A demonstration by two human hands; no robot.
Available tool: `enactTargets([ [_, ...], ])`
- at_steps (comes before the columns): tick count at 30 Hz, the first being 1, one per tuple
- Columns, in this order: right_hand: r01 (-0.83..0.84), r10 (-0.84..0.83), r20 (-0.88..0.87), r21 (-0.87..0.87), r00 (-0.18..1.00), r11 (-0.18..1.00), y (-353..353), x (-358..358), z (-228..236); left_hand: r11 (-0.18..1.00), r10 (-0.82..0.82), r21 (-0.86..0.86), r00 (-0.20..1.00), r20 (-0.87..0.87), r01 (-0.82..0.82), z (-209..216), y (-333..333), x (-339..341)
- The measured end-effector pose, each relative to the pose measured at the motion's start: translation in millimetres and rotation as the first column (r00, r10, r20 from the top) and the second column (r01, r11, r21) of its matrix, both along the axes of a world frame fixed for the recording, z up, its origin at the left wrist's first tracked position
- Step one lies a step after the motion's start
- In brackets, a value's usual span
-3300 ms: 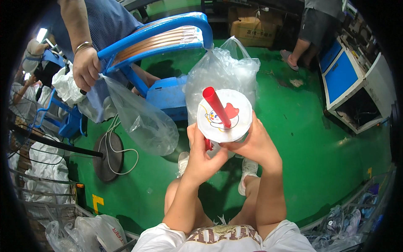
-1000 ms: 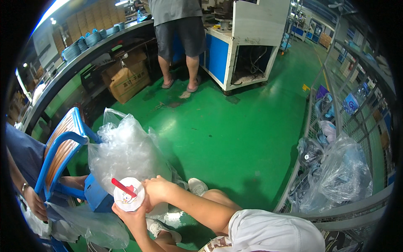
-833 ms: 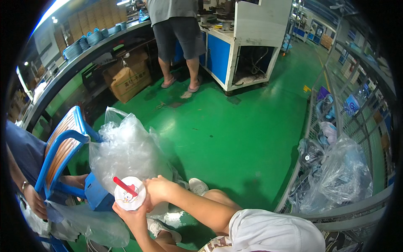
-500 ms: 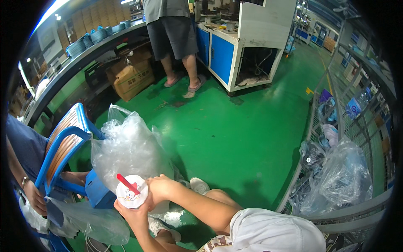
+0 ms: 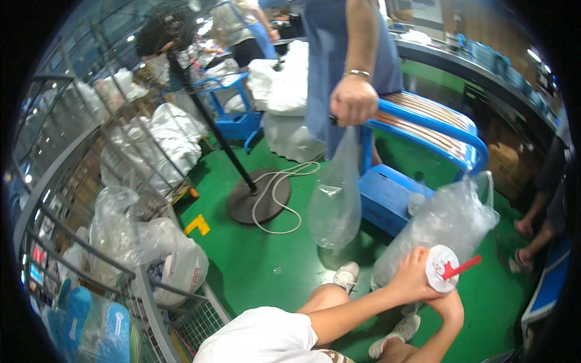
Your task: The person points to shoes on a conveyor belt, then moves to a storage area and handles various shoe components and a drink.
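Both my hands are round a drink cup with a white printed lid [image 5: 441, 267] and a red straw [image 5: 465, 266]. My left hand [image 5: 413, 273] grips its left side, fingers curled over it. My right hand [image 5: 446, 302] closes on the cup from below; part of its fingers is hidden. Just behind the cup stands a big, full clear plastic bag [image 5: 440, 216]. Farther off, a co-worker's hand [image 5: 354, 103] with a bracelet is closed in a fist, and a clear bag [image 5: 336, 202] hangs beneath it.
A blue chair with slats [image 5: 426, 115] stands by a blue box [image 5: 393, 196] at the right. A black fan base [image 5: 259, 196] and a white cord [image 5: 284, 192] lie on the green floor. At left is a metal rack [image 5: 148, 302] with bags. White sacks [image 5: 281, 81] are piled behind.
My view has swung left: the co-worker and chair, at the left edge before, now stand at centre and right. Fan and left-hand rack have come into view. The cup stays in both my hands.
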State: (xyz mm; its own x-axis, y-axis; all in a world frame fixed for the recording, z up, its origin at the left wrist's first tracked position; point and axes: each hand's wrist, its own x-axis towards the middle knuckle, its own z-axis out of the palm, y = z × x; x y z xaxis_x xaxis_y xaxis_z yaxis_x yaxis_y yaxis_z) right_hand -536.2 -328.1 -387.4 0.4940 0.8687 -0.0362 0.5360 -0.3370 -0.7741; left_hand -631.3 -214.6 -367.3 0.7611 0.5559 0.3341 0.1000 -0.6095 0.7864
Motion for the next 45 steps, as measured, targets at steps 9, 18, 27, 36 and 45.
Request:
enactTargets([
  [9, 0.026, -0.025, -0.162, 0.001, 0.987, 1.000, 7, 2, 7, 0.994, -0.036, -0.100, 0.999, -0.026, 0.033, 2, 2, -3],
  [18, 0.137, -0.092, -0.305, 0.130, 0.948, 0.982, 6, 1, 22, 0.979, -0.050, -0.193, 0.998, 0.049, 0.059, 10, 2, -1],
  [27, 0.130, -0.054, -0.319, 0.220, 0.946, 0.967, 12, -9, 32, 0.979, -0.087, -0.177, 0.994, 0.062, 0.097, 11, 9, -5],
  [36, 0.324, -0.144, -0.660, 0.158, 0.737, 0.933, 15, -21, 57, 0.959, -0.147, -0.208, 0.964, 0.222, 0.194, 16, 19, -8],
  [45, 0.106, 0.014, -0.423, 0.259, 0.906, 0.960, 15, -7, 24, 0.961, -0.198, 0.181, 0.976, -0.087, 0.211, 41, 39, -30],
])
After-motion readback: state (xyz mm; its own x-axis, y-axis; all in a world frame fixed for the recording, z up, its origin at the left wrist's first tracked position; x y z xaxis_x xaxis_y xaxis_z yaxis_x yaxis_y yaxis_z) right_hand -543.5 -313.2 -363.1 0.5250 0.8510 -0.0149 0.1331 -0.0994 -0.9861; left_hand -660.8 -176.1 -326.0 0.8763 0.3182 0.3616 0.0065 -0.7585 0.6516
